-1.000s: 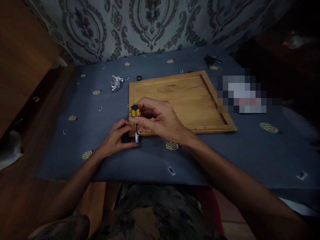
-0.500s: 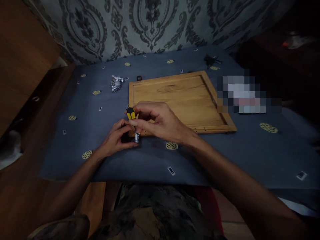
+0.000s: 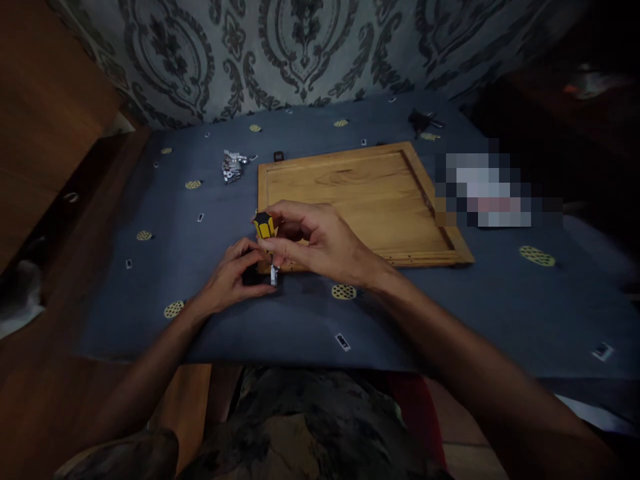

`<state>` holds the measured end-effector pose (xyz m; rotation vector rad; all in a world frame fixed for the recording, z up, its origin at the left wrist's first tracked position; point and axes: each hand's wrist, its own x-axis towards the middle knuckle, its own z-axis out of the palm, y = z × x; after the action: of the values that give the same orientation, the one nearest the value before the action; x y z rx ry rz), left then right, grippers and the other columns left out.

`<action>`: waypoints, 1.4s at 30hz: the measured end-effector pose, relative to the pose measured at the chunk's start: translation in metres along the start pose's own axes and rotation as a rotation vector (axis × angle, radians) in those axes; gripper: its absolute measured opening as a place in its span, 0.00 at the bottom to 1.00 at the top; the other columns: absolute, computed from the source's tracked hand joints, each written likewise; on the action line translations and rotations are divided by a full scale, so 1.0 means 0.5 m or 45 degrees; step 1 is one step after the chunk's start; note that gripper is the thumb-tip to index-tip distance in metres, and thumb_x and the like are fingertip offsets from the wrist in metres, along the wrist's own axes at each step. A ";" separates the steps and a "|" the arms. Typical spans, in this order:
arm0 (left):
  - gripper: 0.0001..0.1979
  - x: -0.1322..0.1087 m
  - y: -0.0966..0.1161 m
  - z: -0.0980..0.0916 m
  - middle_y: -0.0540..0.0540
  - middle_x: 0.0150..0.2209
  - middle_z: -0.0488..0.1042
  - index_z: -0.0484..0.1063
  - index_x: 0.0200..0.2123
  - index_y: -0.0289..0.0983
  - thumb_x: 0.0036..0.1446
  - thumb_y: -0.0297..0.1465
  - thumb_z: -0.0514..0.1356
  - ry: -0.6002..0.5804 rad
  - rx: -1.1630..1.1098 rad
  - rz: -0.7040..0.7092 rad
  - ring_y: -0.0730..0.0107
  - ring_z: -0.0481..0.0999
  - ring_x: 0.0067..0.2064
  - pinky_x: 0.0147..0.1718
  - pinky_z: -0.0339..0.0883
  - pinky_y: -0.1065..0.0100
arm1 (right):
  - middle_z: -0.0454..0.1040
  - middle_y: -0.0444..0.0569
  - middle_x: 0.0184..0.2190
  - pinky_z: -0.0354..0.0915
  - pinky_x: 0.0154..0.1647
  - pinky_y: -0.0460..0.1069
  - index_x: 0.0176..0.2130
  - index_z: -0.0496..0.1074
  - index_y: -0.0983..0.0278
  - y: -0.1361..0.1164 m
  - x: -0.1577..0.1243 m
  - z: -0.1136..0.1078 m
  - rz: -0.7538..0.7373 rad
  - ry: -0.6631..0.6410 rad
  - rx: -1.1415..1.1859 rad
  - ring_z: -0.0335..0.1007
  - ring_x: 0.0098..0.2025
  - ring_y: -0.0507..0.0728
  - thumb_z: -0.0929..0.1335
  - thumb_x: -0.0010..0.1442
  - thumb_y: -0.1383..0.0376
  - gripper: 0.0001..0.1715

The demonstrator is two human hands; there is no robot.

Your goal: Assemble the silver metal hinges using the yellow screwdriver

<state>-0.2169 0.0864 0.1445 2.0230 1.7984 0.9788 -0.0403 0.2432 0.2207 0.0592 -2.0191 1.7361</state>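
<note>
A yellow-and-black screwdriver stands nearly upright at the near left corner of a framed wooden cabinet door. Its handle is pinched between the thumb and fingers of my right hand. Under the handle, a small silver metal hinge sits at the door's near edge. My left hand curls around that corner, its thumb against the hinge and its fingertips close to the screwdriver. The screwdriver's tip is hidden by my fingers.
Several silver metal hinges lie in a pile beyond my left hand. A small black piece rests by the door's far edge. At the back right is a dark tool-like object. A blurred-out item lies right of the door. Blue patterned cloth covers the table.
The screwdriver handle has turned and tilted slightly in my right hand, showing more of its yellow side. My left hand, the hinge and the door stay in place.
</note>
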 end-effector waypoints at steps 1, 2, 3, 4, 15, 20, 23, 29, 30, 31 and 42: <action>0.20 0.000 0.001 -0.001 0.46 0.48 0.74 0.77 0.50 0.44 0.61 0.47 0.70 0.004 -0.002 -0.004 0.57 0.74 0.52 0.52 0.72 0.57 | 0.73 0.40 0.29 0.65 0.27 0.43 0.40 0.72 0.65 -0.001 0.000 -0.001 0.000 -0.012 -0.014 0.73 0.27 0.48 0.73 0.67 0.58 0.13; 0.20 0.000 0.002 -0.001 0.46 0.48 0.74 0.77 0.50 0.44 0.60 0.47 0.71 0.009 -0.003 -0.005 0.57 0.74 0.52 0.52 0.72 0.57 | 0.73 0.41 0.29 0.65 0.27 0.43 0.40 0.73 0.66 -0.003 0.001 -0.001 0.003 -0.026 -0.021 0.73 0.27 0.48 0.72 0.67 0.59 0.12; 0.20 0.000 0.002 -0.002 0.46 0.48 0.74 0.77 0.50 0.43 0.60 0.47 0.71 0.012 -0.002 -0.003 0.57 0.74 0.52 0.52 0.72 0.58 | 0.73 0.41 0.29 0.65 0.27 0.43 0.39 0.73 0.66 -0.004 0.001 -0.001 0.009 -0.035 -0.019 0.73 0.27 0.47 0.72 0.68 0.59 0.12; 0.20 0.001 0.003 -0.003 0.46 0.48 0.74 0.77 0.50 0.43 0.60 0.47 0.71 0.012 0.000 0.001 0.57 0.74 0.52 0.53 0.72 0.58 | 0.73 0.41 0.29 0.65 0.27 0.43 0.39 0.72 0.66 -0.005 0.001 0.000 0.016 -0.038 -0.008 0.72 0.27 0.47 0.72 0.68 0.58 0.13; 0.24 0.000 -0.003 -0.001 0.45 0.47 0.75 0.77 0.55 0.44 0.60 0.49 0.70 0.009 0.033 0.031 0.55 0.75 0.51 0.51 0.73 0.55 | 0.71 0.39 0.29 0.68 0.26 0.42 0.39 0.69 0.64 0.007 -0.002 0.009 0.081 -0.013 0.095 0.71 0.27 0.46 0.74 0.65 0.61 0.12; 0.20 0.001 0.001 -0.003 0.45 0.49 0.75 0.78 0.50 0.43 0.60 0.48 0.71 0.010 -0.003 0.015 0.55 0.75 0.53 0.54 0.72 0.54 | 0.73 0.40 0.29 0.66 0.26 0.42 0.42 0.72 0.65 0.002 -0.001 0.005 0.031 -0.027 0.039 0.72 0.26 0.47 0.72 0.67 0.57 0.14; 0.21 0.002 0.003 -0.004 0.46 0.50 0.75 0.78 0.51 0.44 0.59 0.47 0.71 -0.011 0.001 -0.023 0.54 0.74 0.54 0.56 0.72 0.53 | 0.72 0.40 0.28 0.65 0.25 0.42 0.39 0.72 0.65 0.001 -0.001 0.008 0.025 -0.025 0.083 0.70 0.25 0.46 0.73 0.67 0.54 0.17; 0.26 -0.002 -0.005 0.001 0.44 0.49 0.76 0.77 0.56 0.45 0.58 0.49 0.71 0.010 0.005 -0.015 0.53 0.75 0.53 0.55 0.72 0.52 | 0.70 0.37 0.27 0.65 0.24 0.41 0.37 0.69 0.63 0.001 0.001 0.014 0.066 0.003 0.158 0.67 0.23 0.46 0.77 0.62 0.51 0.21; 0.27 -0.002 -0.006 0.002 0.44 0.50 0.76 0.77 0.57 0.45 0.58 0.49 0.71 0.012 0.009 -0.010 0.53 0.75 0.53 0.55 0.72 0.52 | 0.70 0.38 0.28 0.66 0.24 0.41 0.37 0.69 0.63 0.001 0.000 0.013 0.078 0.002 0.152 0.68 0.24 0.46 0.77 0.61 0.51 0.21; 0.27 -0.003 -0.007 0.002 0.44 0.50 0.76 0.77 0.57 0.45 0.59 0.50 0.71 0.014 0.011 -0.004 0.53 0.75 0.53 0.55 0.72 0.52 | 0.71 0.38 0.29 0.67 0.25 0.42 0.38 0.70 0.63 0.001 0.000 0.012 0.089 0.002 0.140 0.69 0.25 0.46 0.77 0.61 0.52 0.21; 0.26 -0.001 -0.005 0.000 0.44 0.50 0.76 0.77 0.56 0.45 0.59 0.50 0.70 0.012 0.008 0.020 0.53 0.75 0.54 0.56 0.73 0.51 | 0.70 0.38 0.27 0.64 0.24 0.42 0.38 0.71 0.64 -0.002 0.001 0.012 0.054 0.002 0.161 0.67 0.23 0.46 0.76 0.63 0.53 0.18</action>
<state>-0.2187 0.0866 0.1431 2.0425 1.7949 0.9904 -0.0423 0.2375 0.2213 0.0569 -1.9204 1.8886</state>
